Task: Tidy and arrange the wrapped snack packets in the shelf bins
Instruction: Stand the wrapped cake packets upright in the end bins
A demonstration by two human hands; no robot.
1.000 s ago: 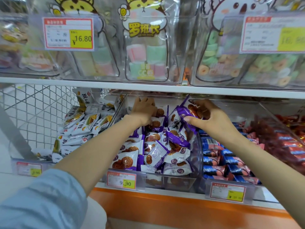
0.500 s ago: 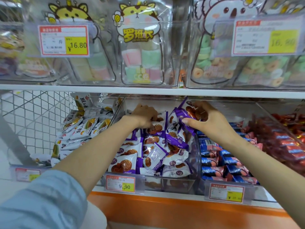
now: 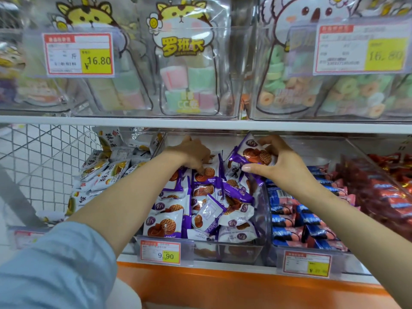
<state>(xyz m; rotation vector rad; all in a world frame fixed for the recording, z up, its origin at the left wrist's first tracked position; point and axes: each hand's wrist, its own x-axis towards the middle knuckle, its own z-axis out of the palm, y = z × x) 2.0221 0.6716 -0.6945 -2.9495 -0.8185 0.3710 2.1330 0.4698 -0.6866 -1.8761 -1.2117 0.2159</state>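
A single head-worn camera faces the shelf (image 3: 200, 124) head-on, tilted slightly down. It is close up to the middle bin (image 3: 236, 250)

My right hand (image 3: 284, 167) gripped a purple packet (image 3: 250, 155) at the bin's (image 3: 225, 250) 1 o'clock, and my left hand (image 3: 189, 153) was on the pile (image 3: 200, 206) at 11.

Arms stretched forward; left grip (image 3: 190, 154) curled downward, right grip (image 3: 282, 166) clasping.

The white lower shelf with an orange front edge (image 3: 223, 284) is carrying, side by side from the left, a clear plastic bin of white-and-yellow packets (image 3: 33, 230), a clear bin of purple-and-white packets (image 3: 236, 250), a clear bin of blue-and-pink packets (image 3: 345, 259) and a clear bin of red packets (image 3: 361, 161). The white upper shelf board (image 3: 200, 124) is supporting clear bins of cartoon-printed bags (image 3: 240, 70).
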